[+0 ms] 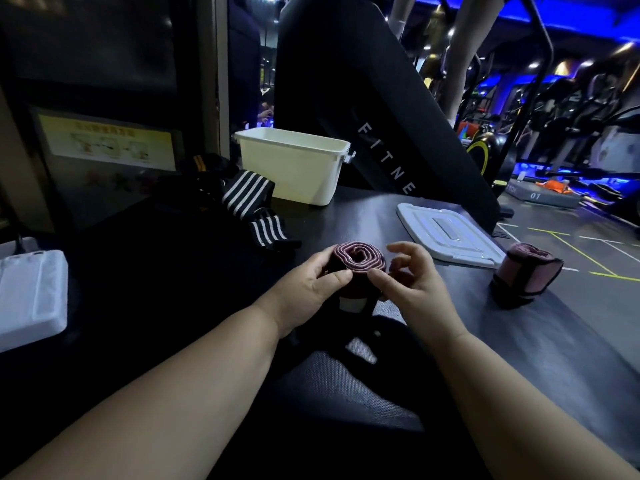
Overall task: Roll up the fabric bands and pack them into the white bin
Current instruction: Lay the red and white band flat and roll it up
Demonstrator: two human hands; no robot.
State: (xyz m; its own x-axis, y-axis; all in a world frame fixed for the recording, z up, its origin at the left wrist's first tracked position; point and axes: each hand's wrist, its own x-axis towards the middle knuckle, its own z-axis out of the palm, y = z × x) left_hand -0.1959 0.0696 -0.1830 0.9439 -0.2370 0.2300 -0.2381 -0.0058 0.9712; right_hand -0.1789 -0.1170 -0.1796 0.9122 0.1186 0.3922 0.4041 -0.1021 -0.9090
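Note:
A maroon fabric band point(358, 258) is wound into a spiral roll at the middle of the dark table. My left hand point(311, 289) grips the roll from the left, thumb on its near edge. From the right, my right hand point(405, 278) pinches it with thumb and curled fingers. The band's loose tail with a white label point(351, 303) hangs below the roll. A finished maroon roll point(526, 275) lies at the right. Black bands with white stripes point(249, 199) lie unrolled behind. The white bin point(294, 168) stands open at the back.
The bin's white lid point(446, 233) lies flat right of the hands. A white flat box point(27, 296) sits at the left edge. A large black fitness machine point(363, 98) rises behind the bin. The table's right edge drops to the gym floor.

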